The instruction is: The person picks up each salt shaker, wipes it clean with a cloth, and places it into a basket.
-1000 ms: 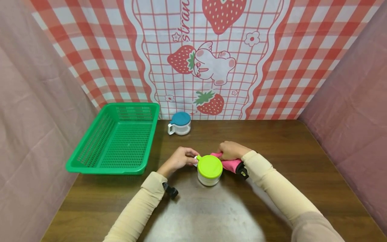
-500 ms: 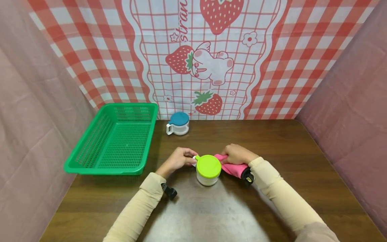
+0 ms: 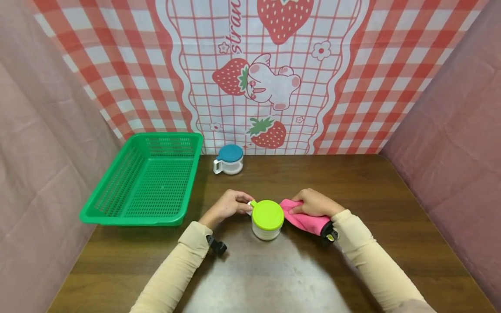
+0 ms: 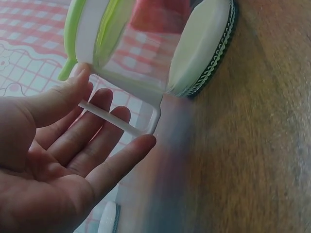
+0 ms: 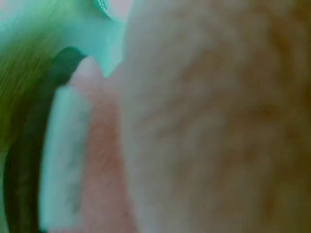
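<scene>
Pink, crumpled fabric cloth [image 3: 307, 223] slants over your brown wood-grain worktop [image 3: 391, 195], partly covered and gripped by the curled fingers of your right hand [image 3: 314, 203]. Just beside it, a clear round jar with a white base [image 3: 266, 234] stands upright, topped by a flat, round lime-green lid [image 3: 268, 214] with a small tab. Your left hand [image 3: 228, 205], loosely curled, holds the jar's white squared loop handle [image 4: 114, 119] between thumb and fingertips.

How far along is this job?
Looks done: the lime lid sits on the nearer jar. In hand: the left hand holds that jar's handle; the right hand grips a pink cloth alongside. Possibly left: the untouched blue-lidded jar; neither jar is in the green basket.
</scene>
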A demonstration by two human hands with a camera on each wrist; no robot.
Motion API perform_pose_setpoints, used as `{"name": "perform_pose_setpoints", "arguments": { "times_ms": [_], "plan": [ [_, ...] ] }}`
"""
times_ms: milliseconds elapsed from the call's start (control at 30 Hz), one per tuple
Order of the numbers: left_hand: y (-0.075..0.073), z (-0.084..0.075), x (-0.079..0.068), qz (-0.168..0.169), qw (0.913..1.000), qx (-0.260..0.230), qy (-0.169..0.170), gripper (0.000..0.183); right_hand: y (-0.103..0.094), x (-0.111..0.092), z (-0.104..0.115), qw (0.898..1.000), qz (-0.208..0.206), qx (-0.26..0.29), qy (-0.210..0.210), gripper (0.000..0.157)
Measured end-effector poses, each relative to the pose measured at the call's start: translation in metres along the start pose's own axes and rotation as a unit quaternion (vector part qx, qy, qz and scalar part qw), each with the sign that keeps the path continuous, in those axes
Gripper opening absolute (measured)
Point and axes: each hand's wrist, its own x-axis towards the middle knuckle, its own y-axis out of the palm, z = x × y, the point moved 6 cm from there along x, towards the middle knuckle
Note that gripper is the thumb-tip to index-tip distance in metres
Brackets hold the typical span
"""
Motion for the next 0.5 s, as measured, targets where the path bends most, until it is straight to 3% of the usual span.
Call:
{"name": "perform_pose_setpoints", "arguments": {
  "times_ms": [500],
  "plan": [
    [0.0,0.001,0.0,-0.009,0.9999,0.0,-0.01,0.029,-0.007,0.009,-0.004,0.992,-0.075,0.091,0.041,0.017]
  ]
}}
